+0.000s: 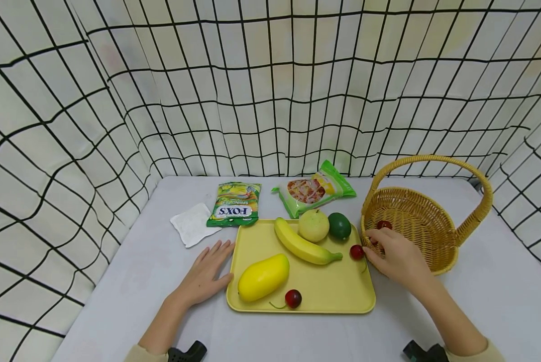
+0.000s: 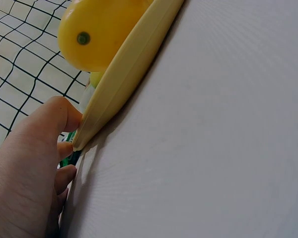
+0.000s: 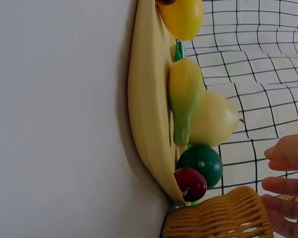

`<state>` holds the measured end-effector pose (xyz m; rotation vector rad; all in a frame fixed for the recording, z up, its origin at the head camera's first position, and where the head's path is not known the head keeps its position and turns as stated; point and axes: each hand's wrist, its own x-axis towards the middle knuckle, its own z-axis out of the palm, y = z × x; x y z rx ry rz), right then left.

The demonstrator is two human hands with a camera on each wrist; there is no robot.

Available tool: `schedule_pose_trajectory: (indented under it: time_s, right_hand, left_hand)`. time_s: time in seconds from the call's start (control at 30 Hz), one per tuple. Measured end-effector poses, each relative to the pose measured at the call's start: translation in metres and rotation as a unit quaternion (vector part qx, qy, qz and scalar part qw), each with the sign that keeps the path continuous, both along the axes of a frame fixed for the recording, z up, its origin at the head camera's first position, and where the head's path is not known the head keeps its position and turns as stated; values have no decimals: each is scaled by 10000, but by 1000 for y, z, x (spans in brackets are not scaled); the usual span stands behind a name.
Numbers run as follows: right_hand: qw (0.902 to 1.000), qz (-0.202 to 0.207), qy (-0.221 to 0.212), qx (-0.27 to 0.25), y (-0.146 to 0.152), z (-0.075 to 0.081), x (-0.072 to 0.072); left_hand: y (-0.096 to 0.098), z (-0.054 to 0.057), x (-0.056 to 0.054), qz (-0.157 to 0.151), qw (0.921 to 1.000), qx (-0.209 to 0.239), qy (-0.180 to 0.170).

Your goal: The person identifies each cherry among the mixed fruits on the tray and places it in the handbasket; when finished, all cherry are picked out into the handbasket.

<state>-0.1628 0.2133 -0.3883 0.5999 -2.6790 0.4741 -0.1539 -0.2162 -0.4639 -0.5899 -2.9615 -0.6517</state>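
My left hand (image 1: 209, 271) lies with its fingers spread on the white tabletop, its thumb and fingertips at the left edge of a yellow tray (image 1: 324, 296). Over the near-left rim of a wicker basket (image 1: 426, 226) is my right hand (image 1: 399, 254), its fingers loosely bent and nothing visible between them in the right wrist view. One dark red cherry (image 1: 385, 224) shows inside the basket, just beyond those fingers. Another cherry (image 1: 356, 252) sits at the tray's right edge, close to the right thumb. A third cherry (image 1: 293, 298) rests near the tray's front edge.
On the tray are a yellow mango (image 1: 263, 277), a banana (image 1: 304, 245), a pale round pear (image 1: 313, 225) and a dark green fruit (image 1: 339, 226). Behind it lie a Fox's candy bag (image 1: 235, 203), a green snack bag (image 1: 315, 191) and a white tissue (image 1: 194, 224). Black netting (image 1: 270, 100) surrounds the table.
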Motion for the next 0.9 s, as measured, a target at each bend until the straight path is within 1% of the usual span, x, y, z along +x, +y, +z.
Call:
schedule_pose_trajectory:
  time_s: [0.17, 0.37, 0.67, 0.9]
  right_hand:
    - [9996, 198, 182, -52, -8, -2, 2]
    - [9974, 555, 464, -6, -17, -7, 3]
    - [9944, 994, 351, 65, -31, -11, 10]
    - [9891, 1404, 419, 167, -41, -16, 13]
  left_hand:
    - [0, 2, 0, 36, 9999, -15, -116]
    - [-1, 1, 0, 14, 10000, 31, -31]
    - [-2, -3, -1, -28, 10000, -21, 78]
    - [-2, -3, -2, -56, 9999, 9, 89]
